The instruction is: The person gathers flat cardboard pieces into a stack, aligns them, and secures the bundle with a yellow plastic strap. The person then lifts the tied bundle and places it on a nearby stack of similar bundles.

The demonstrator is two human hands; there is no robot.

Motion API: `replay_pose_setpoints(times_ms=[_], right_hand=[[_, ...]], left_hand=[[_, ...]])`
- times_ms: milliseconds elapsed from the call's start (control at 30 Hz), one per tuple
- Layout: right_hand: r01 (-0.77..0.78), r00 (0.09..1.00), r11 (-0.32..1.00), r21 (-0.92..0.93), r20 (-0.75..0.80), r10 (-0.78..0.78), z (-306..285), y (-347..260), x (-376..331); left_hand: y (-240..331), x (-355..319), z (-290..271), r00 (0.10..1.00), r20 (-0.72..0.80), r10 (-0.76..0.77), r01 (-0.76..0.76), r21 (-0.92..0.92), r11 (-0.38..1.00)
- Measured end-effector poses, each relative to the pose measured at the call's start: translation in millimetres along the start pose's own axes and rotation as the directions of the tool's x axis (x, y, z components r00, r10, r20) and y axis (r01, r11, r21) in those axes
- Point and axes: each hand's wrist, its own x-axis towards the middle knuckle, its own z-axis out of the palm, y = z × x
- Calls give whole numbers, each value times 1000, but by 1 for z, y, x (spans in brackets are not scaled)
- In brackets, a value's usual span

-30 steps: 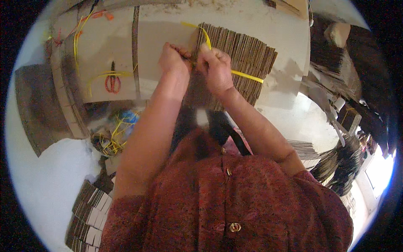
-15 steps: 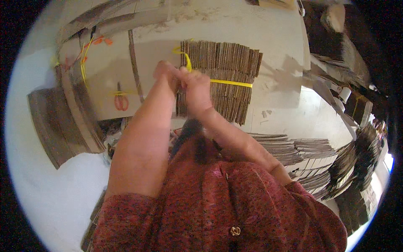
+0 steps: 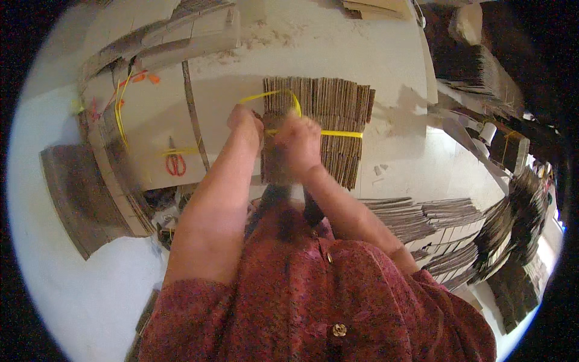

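A bundle of brown cardboard pieces, stacked on edge in a row, sits on the pale table in front of me. A yellow strap runs across its middle, and a loose length of it arches above the bundle between my hands. My right hand is closed on the strap over the left part of the bundle. At the bundle's left end my left hand is curled, wrist bent, next to the loose strap; its fingertips are mostly hidden, but it appears to grip the strap.
Red-handled scissors lie to the left on a flat cardboard sheet, near more yellow straps. Stacked cardboard stands at the far left. More cardboard piles lie at the lower right, and scraps dot the table.
My hands have drawn apart, the right one moving right across the bundle. The loose strap now stretches between them in a wider arch. The whole view has shifted slightly.
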Motion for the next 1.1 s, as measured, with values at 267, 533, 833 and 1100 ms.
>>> replay_pose_setpoints(times_ms=[267,533,833,1100], right_hand=[[-159,987,935,317,43,153,-2,2,7],[-81,996,947,310,63,65,2,3,9],[-152,988,871,466,97,120,4,3,10],[-175,983,891,418,130,132,5,4,9]], left_hand=[[64,-68,-52,657,739,145,-591,386,709],[81,-68,-82,447,870,-207,-887,461,22],[96,-63,-116,413,893,179,-892,436,-121],[43,-64,-93,186,941,284,-972,218,-87]])
